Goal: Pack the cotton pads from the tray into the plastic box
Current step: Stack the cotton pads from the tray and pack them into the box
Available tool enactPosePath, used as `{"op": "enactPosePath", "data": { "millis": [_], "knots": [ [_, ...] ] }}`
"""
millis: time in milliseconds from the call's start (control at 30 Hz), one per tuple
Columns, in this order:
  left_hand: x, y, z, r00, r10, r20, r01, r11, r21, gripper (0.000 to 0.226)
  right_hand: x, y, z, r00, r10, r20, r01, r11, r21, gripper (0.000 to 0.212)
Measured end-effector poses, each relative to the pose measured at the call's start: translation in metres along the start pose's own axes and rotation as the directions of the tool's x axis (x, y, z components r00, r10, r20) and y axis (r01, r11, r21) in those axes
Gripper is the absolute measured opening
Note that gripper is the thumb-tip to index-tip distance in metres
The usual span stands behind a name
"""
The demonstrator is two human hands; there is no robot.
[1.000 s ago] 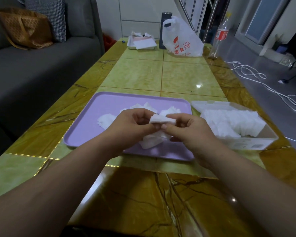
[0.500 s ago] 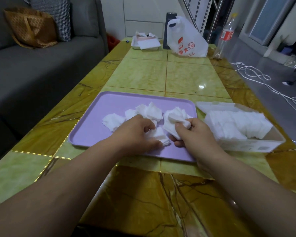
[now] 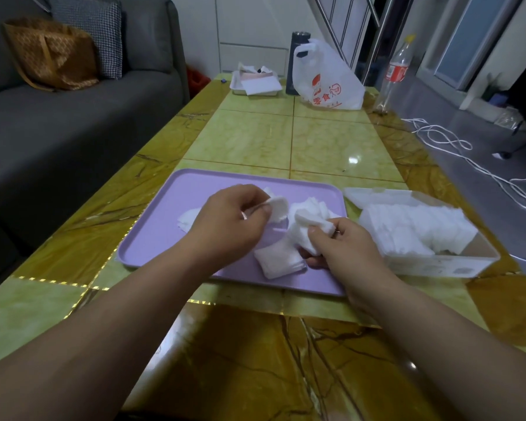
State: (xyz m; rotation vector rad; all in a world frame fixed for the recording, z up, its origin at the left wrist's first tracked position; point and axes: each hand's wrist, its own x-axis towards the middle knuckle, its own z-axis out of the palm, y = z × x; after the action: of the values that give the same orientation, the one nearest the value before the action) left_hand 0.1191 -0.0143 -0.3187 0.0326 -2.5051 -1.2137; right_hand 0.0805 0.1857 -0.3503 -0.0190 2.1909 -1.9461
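Both hands are over the lavender tray [image 3: 158,238] on the green-and-amber marble table [image 3: 331,141]. The left hand [image 3: 231,220] pinches a single cotton pad [image 3: 278,206] between thumb and fingers, and the right hand [image 3: 343,250] has its fingers curled round a crumpled bunch of pads [image 3: 308,226]. A small stack [image 3: 281,262] lies on the tray just beside the right hand, and more loose ones [image 3: 186,218] are half hidden behind the left hand. The plastic box [image 3: 438,265] sits just right of the tray, already holding pads (can't count them). At the far end: a white shopping bag [image 3: 328,80], a dark flask [image 3: 299,41] and a clear bottle [image 3: 395,71]. A grey sofa [image 3: 73,123] is on the left.
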Motion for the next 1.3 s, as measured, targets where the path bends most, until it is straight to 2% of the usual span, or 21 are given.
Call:
{"op": "enactPosePath", "data": {
  "millis": [67, 133, 233, 400, 567, 700, 800, 900, 967, 1100, 1300],
  "knots": [
    [-0.003, 0.008, 0.002, 0.994, 0.016, 0.106, -0.004, 0.993, -0.114, 0.016, 0.000, -0.001, 0.000, 1.000, -0.015, 0.003, 0.015, 0.999, 0.029, 0.008],
    [-0.005, 0.014, 0.005, 0.988, 0.041, 0.150, -0.017, 0.988, -0.154, 0.021, 0.001, -0.001, -0.001, 1.000, -0.018, 0.003, 0.018, 0.997, 0.081, 0.005],
    [-0.004, 0.018, 0.004, 0.992, 0.060, 0.111, -0.042, 0.987, -0.158, 0.019, 0.001, -0.002, -0.002, 1.000, -0.017, -0.015, 0.019, 0.994, 0.111, 0.007],
    [-0.003, 0.007, 0.002, 0.999, 0.028, 0.043, -0.027, 0.999, -0.030, 0.010, 0.000, -0.001, -0.003, 1.000, -0.003, -0.021, 0.006, 0.988, 0.154, 0.007],
    [-0.001, 0.013, -0.001, 0.999, -0.040, -0.022, 0.035, 0.983, -0.180, 0.006, -0.001, -0.003, -0.003, 0.999, 0.050, -0.009, -0.047, 0.976, 0.214, 0.015],
    [-0.001, 0.017, -0.002, 0.996, -0.012, -0.083, -0.003, 0.985, -0.175, 0.007, -0.003, -0.006, -0.002, 0.997, 0.075, -0.026, -0.068, 0.971, 0.229, 0.020],
    [-0.005, 0.020, -0.001, 1.000, -0.013, 0.027, 0.019, 0.967, -0.254, 0.011, -0.005, -0.008, -0.001, 0.993, 0.040, -0.115, -0.015, 0.978, 0.208, 0.015],
    [-0.011, 0.022, 0.007, 0.982, 0.009, 0.190, 0.054, 0.944, -0.326, 0.014, -0.007, -0.018, -0.006, 0.966, -0.093, -0.243, 0.128, 0.983, 0.131, 0.013],
    [-0.012, 0.023, 0.011, 0.976, 0.028, 0.215, 0.053, 0.930, -0.363, 0.015, -0.010, -0.027, -0.009, 0.971, -0.151, -0.186, 0.173, 0.979, 0.105, 0.014],
    [-0.010, 0.022, 0.013, 0.985, -0.003, 0.170, 0.075, 0.906, -0.416, 0.020, -0.016, -0.030, -0.007, 0.995, -0.100, 0.015, 0.098, 0.992, 0.079, 0.025],
    [-0.007, 0.014, 0.010, 0.990, -0.065, 0.122, 0.110, 0.904, -0.412, 0.010, -0.015, -0.029, -0.003, 0.991, -0.069, 0.111, 0.055, 0.990, 0.129, 0.016]
  ]
}}
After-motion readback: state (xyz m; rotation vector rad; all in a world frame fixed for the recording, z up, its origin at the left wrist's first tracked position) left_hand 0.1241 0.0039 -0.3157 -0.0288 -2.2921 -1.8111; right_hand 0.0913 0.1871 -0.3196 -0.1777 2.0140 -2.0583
